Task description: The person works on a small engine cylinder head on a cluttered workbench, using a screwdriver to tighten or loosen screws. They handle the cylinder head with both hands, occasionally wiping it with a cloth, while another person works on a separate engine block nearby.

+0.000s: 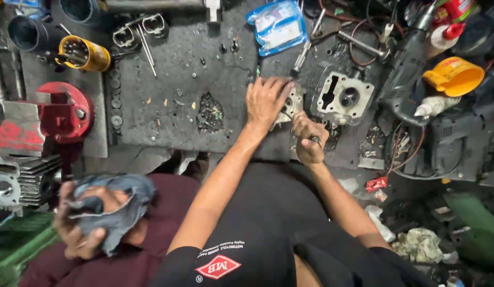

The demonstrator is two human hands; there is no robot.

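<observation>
My left hand [266, 101] lies flat over a small metal engine part [293, 104] on the dark, greasy workbench [167, 101], holding it down. Just in front of it, my right hand [309, 140] is closed around a thin dark-handled tool [314, 140] whose tip points at that part. A second, larger cylinder head [342, 97] with open ports stands immediately to the right. Most of the small part is hidden under my left hand.
Another person's hands wring a blue-grey rag [111, 207] at the lower left. A red vise [61, 112] and a finned engine piece [21, 183] sit left. A yellow can [85, 54], a blue plastic bag [277, 25], a drill [406, 72] and a yellow funnel [453, 76] crowd the bench.
</observation>
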